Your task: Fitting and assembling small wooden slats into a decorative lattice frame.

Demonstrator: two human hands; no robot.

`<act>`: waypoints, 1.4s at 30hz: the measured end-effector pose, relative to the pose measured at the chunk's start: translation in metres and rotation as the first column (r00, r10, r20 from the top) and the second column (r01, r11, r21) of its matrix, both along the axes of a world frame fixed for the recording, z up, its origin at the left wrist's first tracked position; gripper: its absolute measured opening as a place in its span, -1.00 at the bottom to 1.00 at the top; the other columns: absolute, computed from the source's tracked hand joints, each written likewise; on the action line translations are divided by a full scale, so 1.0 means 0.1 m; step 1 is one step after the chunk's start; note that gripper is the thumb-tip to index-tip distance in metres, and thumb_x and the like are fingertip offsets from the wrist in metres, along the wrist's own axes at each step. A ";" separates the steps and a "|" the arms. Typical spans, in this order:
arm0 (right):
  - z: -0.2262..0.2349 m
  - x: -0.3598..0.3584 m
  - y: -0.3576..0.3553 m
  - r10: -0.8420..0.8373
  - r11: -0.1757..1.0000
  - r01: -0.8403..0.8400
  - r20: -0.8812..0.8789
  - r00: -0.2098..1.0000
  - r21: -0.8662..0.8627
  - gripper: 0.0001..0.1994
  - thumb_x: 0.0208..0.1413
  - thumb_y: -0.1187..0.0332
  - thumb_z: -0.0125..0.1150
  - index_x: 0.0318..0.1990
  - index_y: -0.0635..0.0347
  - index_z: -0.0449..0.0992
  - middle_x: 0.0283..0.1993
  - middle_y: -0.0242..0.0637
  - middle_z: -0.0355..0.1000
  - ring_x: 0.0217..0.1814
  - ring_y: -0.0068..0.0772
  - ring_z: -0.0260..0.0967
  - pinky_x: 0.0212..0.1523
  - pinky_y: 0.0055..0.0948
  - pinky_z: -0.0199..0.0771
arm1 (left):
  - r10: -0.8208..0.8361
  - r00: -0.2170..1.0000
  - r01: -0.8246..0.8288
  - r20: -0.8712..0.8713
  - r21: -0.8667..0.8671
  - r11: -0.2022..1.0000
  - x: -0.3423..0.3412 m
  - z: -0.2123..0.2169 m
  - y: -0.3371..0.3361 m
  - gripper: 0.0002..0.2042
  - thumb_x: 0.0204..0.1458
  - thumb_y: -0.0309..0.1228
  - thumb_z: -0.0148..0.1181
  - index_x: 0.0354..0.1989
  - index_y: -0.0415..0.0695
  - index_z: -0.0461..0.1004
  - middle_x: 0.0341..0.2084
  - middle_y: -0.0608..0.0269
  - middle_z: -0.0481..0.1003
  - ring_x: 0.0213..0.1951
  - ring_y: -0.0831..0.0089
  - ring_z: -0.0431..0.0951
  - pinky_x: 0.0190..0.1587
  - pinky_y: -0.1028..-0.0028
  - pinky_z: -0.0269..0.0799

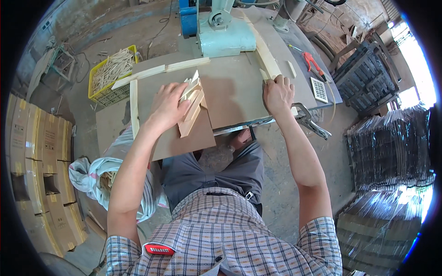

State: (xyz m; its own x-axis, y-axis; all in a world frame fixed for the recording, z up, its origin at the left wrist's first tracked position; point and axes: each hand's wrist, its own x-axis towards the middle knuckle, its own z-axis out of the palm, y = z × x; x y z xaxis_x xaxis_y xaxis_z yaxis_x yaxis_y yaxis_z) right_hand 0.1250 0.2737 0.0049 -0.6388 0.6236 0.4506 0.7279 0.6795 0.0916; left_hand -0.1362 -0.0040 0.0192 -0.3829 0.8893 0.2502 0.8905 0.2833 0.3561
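My left hand (pixel 169 105) is closed round the upper end of a bundle of short wooden strips (pixel 195 105) with slanted, pointed ends. The bundle lies at an angle on the brown board to the left of the middle. At the right, my right hand (pixel 278 95) has its fingers curled round a small wooden strip (pixel 264 75), whose pointed tip sticks out toward the left. Its palm side is hidden. Just beyond that hand a long pale wooden bar (pixel 262 46) runs away along the table.
A pale-green machine (pixel 225 37) stands at the far middle. Wooden rails (pixel 163 69) border the left board. A yellow crate (pixel 113 71) holds many sticks. Red-handled pliers (pixel 311 62) and a locking clamp (pixel 313 122) lie at the right. Cartons (pixel 41 142) are stacked at left, wrapped bundles (pixel 389 147) at right.
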 end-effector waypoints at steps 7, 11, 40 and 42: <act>0.00 -0.55 0.50 -0.017 0.999 0.016 -0.056 0.998 -0.032 -0.79 0.25 0.18 0.36 -0.13 0.06 0.75 0.01 -0.20 0.54 0.20 -0.10 0.47 0.11 -0.06 0.46 | 0.039 0.940 -0.041 0.339 -0.001 0.999 -0.08 0.19 0.25 -0.46 0.14 -0.30 0.42 0.30 -0.19 0.52 0.14 -0.01 0.57 0.21 0.00 0.56 0.30 0.14 0.46; 0.07 -0.76 0.67 -0.007 0.997 0.000 -0.082 0.997 -0.084 -0.77 0.29 0.15 0.33 -0.10 0.06 0.74 0.02 -0.16 0.55 0.19 -0.06 0.48 0.16 -0.04 0.47 | 0.026 0.941 -0.030 0.336 0.008 1.000 -0.10 0.19 0.41 -0.46 0.12 -0.32 0.45 0.27 -0.20 0.54 0.10 -0.03 0.58 0.20 -0.01 0.57 0.28 0.15 0.48; 0.17 0.14 -0.25 -0.045 0.832 -0.103 -0.252 0.967 -0.545 -0.79 0.26 0.29 0.21 -0.12 0.17 0.69 -0.08 -0.05 0.64 0.02 0.06 0.62 -0.02 -0.01 0.64 | -0.026 0.305 0.128 0.952 -0.014 0.992 0.51 0.00 1.46 -0.65 0.44 -0.26 0.19 0.22 -0.24 0.55 -0.06 0.32 0.61 -0.06 0.64 0.53 -0.05 0.52 0.48; 0.14 0.11 -0.29 -0.031 0.886 -0.070 -0.207 0.978 -0.459 -0.81 0.25 0.30 0.22 -0.13 0.13 0.70 -0.06 -0.12 0.60 0.07 0.04 0.58 0.00 0.00 0.64 | -0.070 0.339 0.098 0.938 0.039 0.994 0.55 -0.06 1.47 -0.67 0.40 -0.24 0.25 0.14 -0.26 0.60 -0.14 0.32 0.64 -0.14 0.64 0.53 -0.10 0.50 0.47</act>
